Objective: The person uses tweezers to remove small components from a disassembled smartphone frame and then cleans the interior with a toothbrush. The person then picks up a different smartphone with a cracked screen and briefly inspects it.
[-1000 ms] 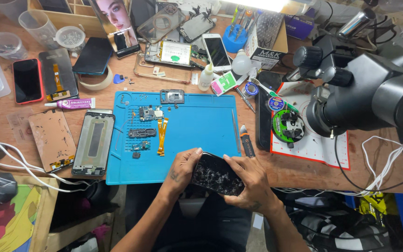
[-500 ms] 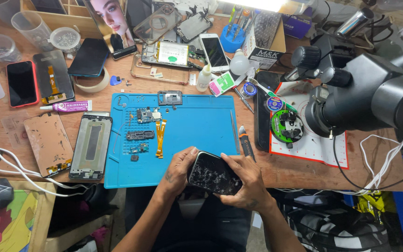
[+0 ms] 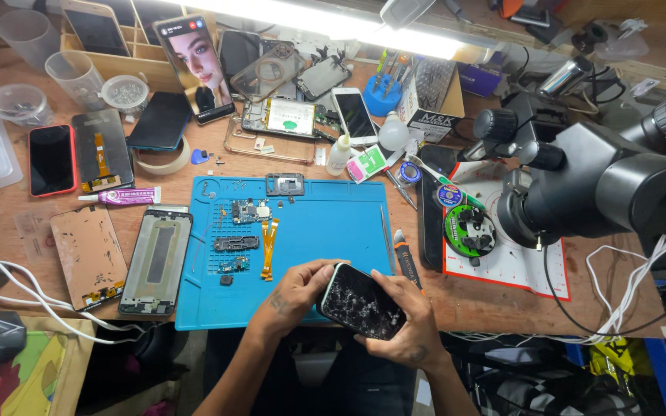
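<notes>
Between both hands, at the near edge of the table (image 3: 9, 231), sits a phone with a cracked screen (image 3: 360, 302): the left hand (image 3: 296, 291) cups its left end with fingers curled over the corner, and the right hand (image 3: 406, 317) grips its right side from below, both closed on it. To work it well, I judge the grip should stay on the frame edges, away from the splintered glass. Just beyond the hands lies the blue mat (image 3: 325, 223), with small circuit boards (image 3: 250, 212) and orange flex cables (image 3: 269, 246) ahead of the left hand. An orange-handled tool (image 3: 406, 258) rests just beyond the right hand. Farther right stands a black microscope (image 3: 603, 185).
</notes>
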